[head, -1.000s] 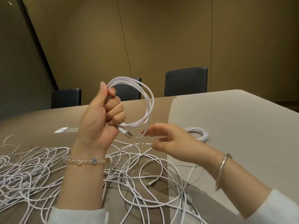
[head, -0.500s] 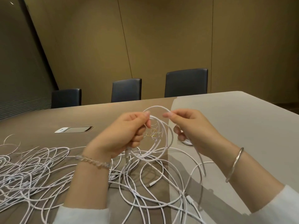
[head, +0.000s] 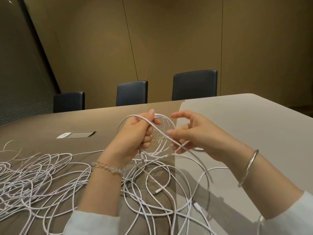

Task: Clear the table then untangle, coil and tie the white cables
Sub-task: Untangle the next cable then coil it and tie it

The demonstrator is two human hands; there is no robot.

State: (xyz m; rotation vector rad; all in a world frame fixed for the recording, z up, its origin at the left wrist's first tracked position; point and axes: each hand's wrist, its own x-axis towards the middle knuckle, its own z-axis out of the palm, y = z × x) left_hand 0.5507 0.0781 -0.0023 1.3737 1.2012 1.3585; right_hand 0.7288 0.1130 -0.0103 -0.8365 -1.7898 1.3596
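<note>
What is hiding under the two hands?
Under the left hand and right hand lie loose white cables on the table. A coiled cable peeks out below the right hand; most of it is covered.

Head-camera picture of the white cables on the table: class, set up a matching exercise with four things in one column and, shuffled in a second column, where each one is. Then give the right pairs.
Things
1. Coiled white cable
2. Clear beaded bracelet
3. Plain silver metal bangle
4. Loose tangle of white cables

Places
A. On the right wrist
B. Spread on the brown table, left of the arms
C. Gripped in the left hand, with the right hand at its strands
D. On the left wrist

Pairs: 1-C, 2-D, 3-A, 4-B
</note>
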